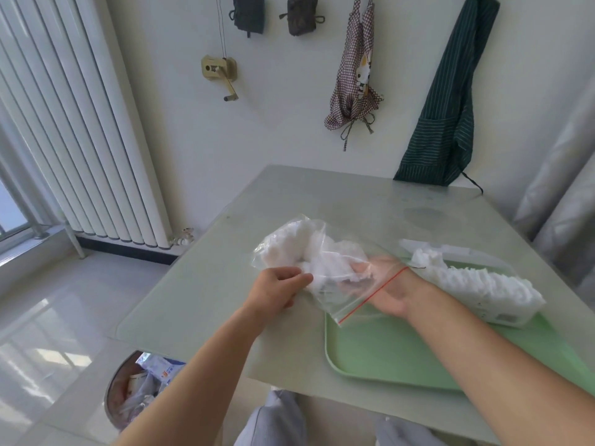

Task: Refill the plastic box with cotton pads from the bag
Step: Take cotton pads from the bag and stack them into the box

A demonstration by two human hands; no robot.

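- Cotton pads [322, 255]: loose white clump inside the clear bag [289, 243], held above mid-table, left of the box.
- Plastic box [502, 313]: right side, lying on the green tray [386, 355], a white row already in it.
- My left hand [277, 289]: thumb and fingers pinching the bag's near-left side.
- My right hand [383, 294]: pushed in through the red-striped mouth; blurred, so I cannot tell whether its fingers clasp anything.
- Handling note: pinch firmly, draw pads out flat and stacked, not crumpled.
- Table [225, 284]: pale, beneath all.
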